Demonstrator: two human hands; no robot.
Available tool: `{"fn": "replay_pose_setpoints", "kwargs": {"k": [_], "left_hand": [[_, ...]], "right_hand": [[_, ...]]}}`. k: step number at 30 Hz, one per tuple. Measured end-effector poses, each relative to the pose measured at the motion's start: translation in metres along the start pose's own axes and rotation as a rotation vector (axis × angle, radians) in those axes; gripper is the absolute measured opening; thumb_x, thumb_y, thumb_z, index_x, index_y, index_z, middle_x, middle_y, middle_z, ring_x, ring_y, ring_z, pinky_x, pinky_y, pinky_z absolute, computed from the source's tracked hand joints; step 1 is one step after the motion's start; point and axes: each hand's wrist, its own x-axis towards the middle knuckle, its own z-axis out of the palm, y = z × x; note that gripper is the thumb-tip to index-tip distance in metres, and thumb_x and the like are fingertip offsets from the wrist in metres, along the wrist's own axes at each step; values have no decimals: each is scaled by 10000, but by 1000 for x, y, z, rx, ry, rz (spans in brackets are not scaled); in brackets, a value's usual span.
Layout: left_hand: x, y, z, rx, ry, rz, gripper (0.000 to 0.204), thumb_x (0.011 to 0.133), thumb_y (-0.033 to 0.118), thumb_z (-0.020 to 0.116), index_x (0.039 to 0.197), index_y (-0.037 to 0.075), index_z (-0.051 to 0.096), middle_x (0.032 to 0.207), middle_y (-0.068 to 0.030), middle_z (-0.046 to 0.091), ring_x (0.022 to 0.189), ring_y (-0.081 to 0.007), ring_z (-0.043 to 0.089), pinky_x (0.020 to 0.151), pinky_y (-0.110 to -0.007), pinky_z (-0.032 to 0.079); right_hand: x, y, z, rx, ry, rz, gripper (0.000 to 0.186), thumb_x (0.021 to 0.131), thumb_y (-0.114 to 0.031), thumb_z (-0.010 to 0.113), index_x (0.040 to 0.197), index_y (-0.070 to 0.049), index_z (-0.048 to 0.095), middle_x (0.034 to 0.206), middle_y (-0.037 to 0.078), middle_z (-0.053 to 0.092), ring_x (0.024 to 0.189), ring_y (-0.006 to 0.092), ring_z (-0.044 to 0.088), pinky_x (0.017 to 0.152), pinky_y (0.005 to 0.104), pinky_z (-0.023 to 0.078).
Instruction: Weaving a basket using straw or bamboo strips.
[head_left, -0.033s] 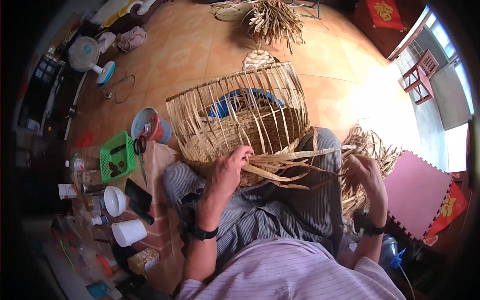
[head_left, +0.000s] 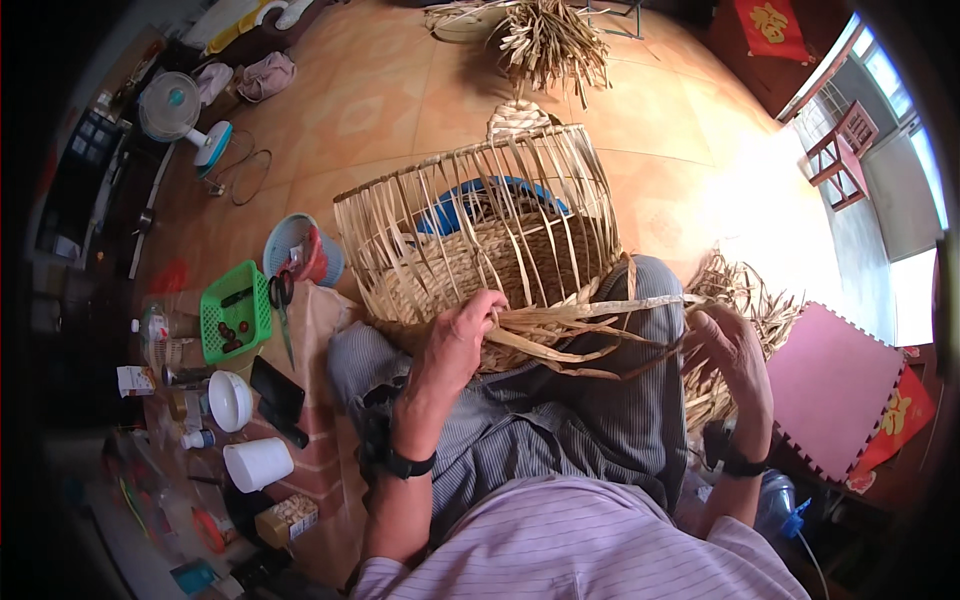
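Observation:
Across my lap lies a woven straw basket (head_left: 540,244) with upright bare stakes and a blue object (head_left: 447,212) behind them. My left hand (head_left: 451,356) is closed on pale straw strips (head_left: 560,325) at the basket's near edge. The strips stretch rightward over my right knee, their loose ends splayed. My right hand (head_left: 727,362) is beside those ends, fingers curved and apart, with no firm grip visible. Behind it, on the right, lies a heap of loose straw (head_left: 754,291).
On my left are a green basket (head_left: 235,312), scissors (head_left: 283,315), a pale blue bin (head_left: 285,243), bowl (head_left: 229,400), white cup (head_left: 257,463) and fan (head_left: 169,107). A straw bundle (head_left: 550,45) lies ahead. Right stand a pink mat (head_left: 835,380), blue-capped water jug (head_left: 775,500) and chair (head_left: 840,160).
My right hand and its fingers have shifted very slightly by the strip ends. My left hand stays in place on the straw.

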Motion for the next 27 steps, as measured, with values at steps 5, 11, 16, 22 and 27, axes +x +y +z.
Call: {"fn": "replay_pose_setpoints", "kwargs": {"k": [5, 11, 16, 22, 27], "left_hand": [[2, 7, -7, 71, -67, 12, 294, 944, -79, 643, 1207, 52, 627, 1044, -183, 758, 1008, -324, 769, 802, -412, 600], [1, 16, -10, 70, -94, -82, 256, 964, -43, 630, 1201, 52, 638, 1057, -199, 746, 1015, -335, 757, 822, -412, 587], [-3, 13, -8, 1, -62, -25, 267, 963, -44, 623, 1209, 54, 648, 1061, -194, 744, 1012, -341, 751, 838, -415, 579], [-6, 5, -2, -67, -3, 29, 289, 955, -78, 595, 1202, 59, 657, 1046, -191, 742, 1003, -362, 740, 852, -415, 579], [-13, 5, -3, 160, -70, 99, 396, 913, -119, 585, 1264, 47, 661, 1119, -180, 728, 1088, -367, 700, 955, -431, 555]], "right_hand": [[5, -23, -8, -577, 745, -332, 367, 991, -215, 760, 1279, -24, 638, 956, 162, 787, 711, 209, 745, 617, 323, 567], [-11, -26, 73, -220, -88, -589, 258, 831, -89, 809, 1049, -41, 681, 905, 114, 722, 807, 198, 722, 673, 339, 554], [12, 30, 159, -771, -7, -867, 269, 860, -125, 724, 1057, -28, 567, 893, 165, 669, 841, 366, 699, 709, 495, 545], [-28, 9, 148, -584, -321, -726, 104, 993, -96, 649, 1004, -32, 567, 739, 195, 662, 658, 421, 667, 557, 480, 507], [-24, 5, 124, -566, -305, -678, 162, 1012, -143, 684, 956, -18, 598, 689, 184, 619, 599, 368, 662, 541, 452, 496]]}}
